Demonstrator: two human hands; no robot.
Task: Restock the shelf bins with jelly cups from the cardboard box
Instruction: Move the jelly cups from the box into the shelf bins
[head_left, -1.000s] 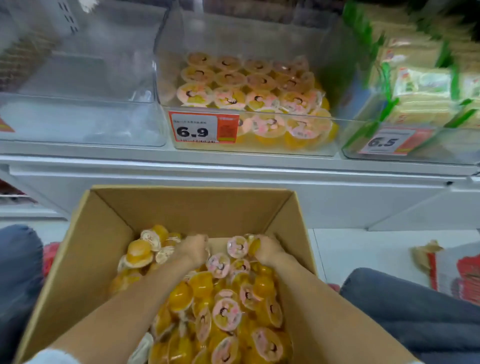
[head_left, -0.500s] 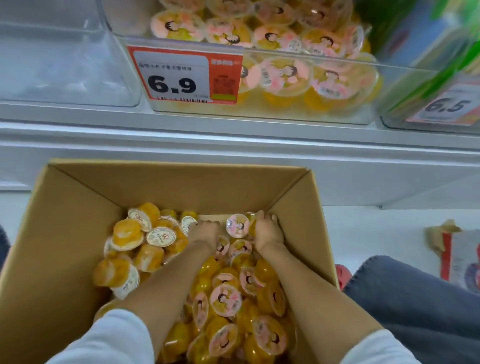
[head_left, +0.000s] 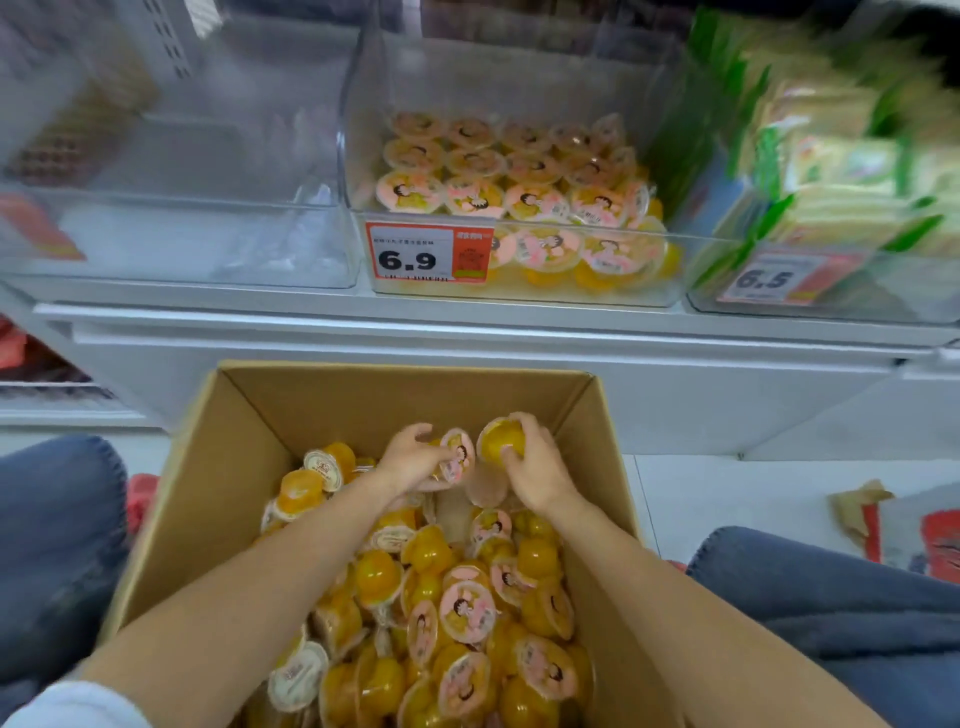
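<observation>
An open cardboard box (head_left: 218, 499) sits between my knees, holding several yellow jelly cups (head_left: 447, 618) with pink lids. My left hand (head_left: 410, 457) is closed on a pink-lidded jelly cup (head_left: 458, 457) above the pile at the box's far end. My right hand (head_left: 535, 462) grips a yellow jelly cup (head_left: 500, 439) beside it. On the shelf above, a clear bin (head_left: 524, 291) with a 6.9 price tag (head_left: 428, 253) holds rows of the same cups.
A clear bin (head_left: 176, 249) with nothing in it stands left of the jelly bin. A bin of green-and-white packets (head_left: 841, 171), tagged 6.5, is on the right. My knees in blue jeans (head_left: 57, 525) flank the box. Torn packaging (head_left: 930, 530) lies on the floor at right.
Both hands have risen from the pile at the box's far end, each now gripping a jelly cup. The camera has tilted up, showing more of the shelf.
</observation>
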